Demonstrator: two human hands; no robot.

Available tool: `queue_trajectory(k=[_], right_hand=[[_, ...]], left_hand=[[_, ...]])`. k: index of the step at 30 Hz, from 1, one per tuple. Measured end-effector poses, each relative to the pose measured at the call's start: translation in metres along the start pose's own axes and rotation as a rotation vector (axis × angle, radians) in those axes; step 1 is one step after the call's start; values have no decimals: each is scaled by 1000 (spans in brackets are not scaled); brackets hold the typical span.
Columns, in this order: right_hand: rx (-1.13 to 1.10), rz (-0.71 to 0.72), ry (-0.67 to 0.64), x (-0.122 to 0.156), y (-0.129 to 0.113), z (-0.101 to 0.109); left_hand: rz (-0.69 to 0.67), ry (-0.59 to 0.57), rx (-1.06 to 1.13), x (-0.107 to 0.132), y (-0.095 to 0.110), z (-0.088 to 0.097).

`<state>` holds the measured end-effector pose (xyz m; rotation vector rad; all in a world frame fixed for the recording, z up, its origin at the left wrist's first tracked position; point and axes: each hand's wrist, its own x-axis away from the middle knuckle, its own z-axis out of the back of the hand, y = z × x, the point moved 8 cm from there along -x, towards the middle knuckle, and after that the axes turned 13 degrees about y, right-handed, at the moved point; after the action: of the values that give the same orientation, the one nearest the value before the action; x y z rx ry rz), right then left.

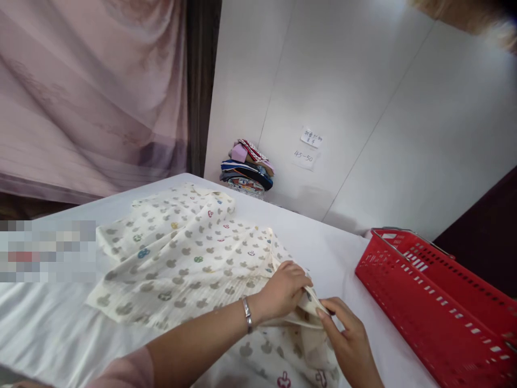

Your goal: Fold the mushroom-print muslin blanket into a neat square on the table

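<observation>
The left hand (285,288) and right hand (349,331) each pinch the printed cloth (189,253), grip closed on its edge.

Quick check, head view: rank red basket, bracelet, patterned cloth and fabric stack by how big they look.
Largest to smallest:
1. Patterned cloth
2. Red basket, partly cut off by the frame
3. Fabric stack
4. Bracelet
</observation>
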<state>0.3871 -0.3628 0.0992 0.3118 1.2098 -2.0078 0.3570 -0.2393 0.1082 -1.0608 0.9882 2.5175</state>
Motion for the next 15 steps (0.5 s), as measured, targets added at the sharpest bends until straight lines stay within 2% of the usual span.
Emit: queue_trajectory(k=[5,9,12,15], right_hand=[[117,-133,66,-3,23,13],[51,-200,107,-13,32,31],[-8,-250,190,-24,38,63],[3,-329,277,-32,49,100]], left_hand=[[-65,-104,-54,-15,9,-24],[-80,-113,-41,-26,11,-33],[-47,-74,-35,-36,-14,-36],[17,-15,-122,-40,-63,-32]])
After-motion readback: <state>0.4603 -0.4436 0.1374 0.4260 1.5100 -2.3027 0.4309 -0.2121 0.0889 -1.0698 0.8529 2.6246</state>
